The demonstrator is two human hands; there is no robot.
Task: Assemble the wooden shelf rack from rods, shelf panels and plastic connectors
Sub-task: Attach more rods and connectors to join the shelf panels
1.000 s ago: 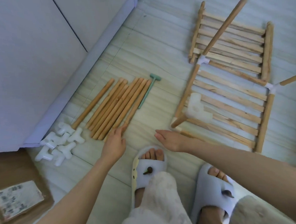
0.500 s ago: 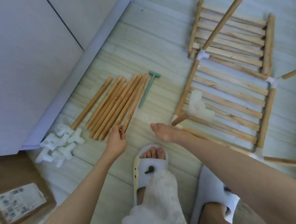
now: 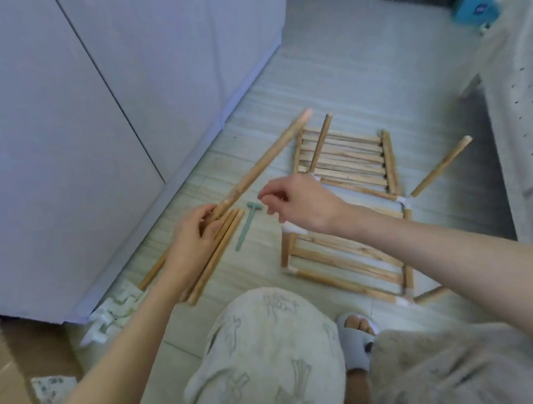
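We see our left hand [image 3: 194,236] with its fingers curled round the near end of a wooden rod [image 3: 263,165], which slants up and away from us, its far tip lifted above the floor and blurred. Our right hand [image 3: 299,201] hovers just beside that rod, above the floor, fingers loosely bent with thumb and forefinger close together; it holds nothing that we can make out. Under the left hand lies the bundle of spare rods [image 3: 212,260], side by side on the pale tiled floor [image 3: 345,83], running from near our knee toward the wall cabinet [image 3: 100,118]. Just right of the bundle lies a small green plastic mallet [image 3: 245,226], head away from us. At the near end of the bundle, against the cabinet's base, sits a heap of white plastic connectors [image 3: 110,315].

To the right, the part-built rack [image 3: 347,228] lies flat on the floor: two slatted shelf panels, the far one [image 3: 343,157] and the near one [image 3: 345,259], joined by rods and white connectors at the corners. Several rods stand up from these corners, one at the far left [image 3: 321,143] and one leaning out to the right [image 3: 442,164]. Our knee in patterned trousers [image 3: 267,350] fills the lower middle, with a grey slipper [image 3: 357,342] beside it. A cardboard box [image 3: 15,378] sits at the lower left.
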